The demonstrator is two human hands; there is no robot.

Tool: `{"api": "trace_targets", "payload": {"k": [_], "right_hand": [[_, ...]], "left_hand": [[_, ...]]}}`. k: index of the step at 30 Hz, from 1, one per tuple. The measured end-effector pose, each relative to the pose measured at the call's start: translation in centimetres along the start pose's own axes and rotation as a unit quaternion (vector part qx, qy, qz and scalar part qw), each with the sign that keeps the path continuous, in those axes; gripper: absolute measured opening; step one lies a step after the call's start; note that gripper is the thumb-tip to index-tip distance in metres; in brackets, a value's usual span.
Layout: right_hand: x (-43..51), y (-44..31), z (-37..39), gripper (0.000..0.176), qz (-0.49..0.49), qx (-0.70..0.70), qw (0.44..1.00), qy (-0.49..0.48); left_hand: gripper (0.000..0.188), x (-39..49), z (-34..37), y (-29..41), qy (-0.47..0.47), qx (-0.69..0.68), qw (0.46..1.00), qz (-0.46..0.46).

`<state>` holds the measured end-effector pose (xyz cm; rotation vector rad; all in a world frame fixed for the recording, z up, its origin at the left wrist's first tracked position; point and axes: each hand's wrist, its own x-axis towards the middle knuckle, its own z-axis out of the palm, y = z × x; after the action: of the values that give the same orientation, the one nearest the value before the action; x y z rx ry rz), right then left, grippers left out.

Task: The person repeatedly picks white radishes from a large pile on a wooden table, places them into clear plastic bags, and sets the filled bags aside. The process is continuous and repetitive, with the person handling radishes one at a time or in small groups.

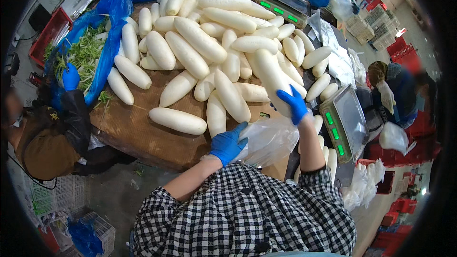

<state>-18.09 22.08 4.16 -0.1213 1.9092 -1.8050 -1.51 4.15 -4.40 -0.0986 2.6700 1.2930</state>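
Note:
My right hand (294, 104), in a blue glove, grips the lower end of a large white daikon radish (270, 75), which is raised at a tilt over the heap. My left hand (228, 145), also blue-gloved, is shut on the edge of a clear plastic bag (269, 139) that hangs spread between my forearms. Beside my left hand stand the ends of two daikons, one of them a long radish (232, 96) lying on others. Another daikon (177, 121) lies apart on the brown cardboard table cover (142, 134).
A big daikon heap (200, 25) covers the table's far side. Digital scales stand right (342, 125) and at the back (284, 3). A co-worker's gloved hand (71, 77) reaches into leafy greens (85, 55) within blue plastic sheeting (121, 3). At right, another person (396, 89) stands near bagged goods (367, 182).

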Motion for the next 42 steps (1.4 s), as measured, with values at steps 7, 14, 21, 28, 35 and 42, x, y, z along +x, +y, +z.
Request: {"api": "trace_targets", "payload": {"k": [7,14,21,28,35,42], "right_hand": [[-9.7,-0.9,2.1,0.080,-0.122,0.217,0.960,-0.125],[-6.7,9.3,-0.5,0.069,-0.126,-0.441,0.889,-0.022],[-7.7,3.6,-0.3,0.021,-0.152,-0.292,0.937,-0.120],[1.8,2.0,9.3,0.057,-0.196,-0.370,0.908,-0.020],[3.8,5.1,9.2,0.088,-0.154,-0.364,0.918,0.023],[-5.7,-7.0,3.2,0.078,-0.372,0.062,0.925,-0.043]], "left_hand": [[0.044,2.5,-0.2,0.8,-0.079,-0.528,0.836,-0.124],[0.041,-1.0,-3.6,0.4,-0.058,-0.660,0.733,-0.150],[0.037,-4.9,-4.9,0.1,0.040,-0.407,0.912,-0.008],[0.036,-5.3,-4.5,1.4,0.023,-0.326,0.945,0.016],[0.036,-5.6,-4.3,1.0,0.052,-0.344,0.937,0.036],[0.035,-3.3,-5.4,0.5,0.081,-0.428,0.900,0.010]]}}
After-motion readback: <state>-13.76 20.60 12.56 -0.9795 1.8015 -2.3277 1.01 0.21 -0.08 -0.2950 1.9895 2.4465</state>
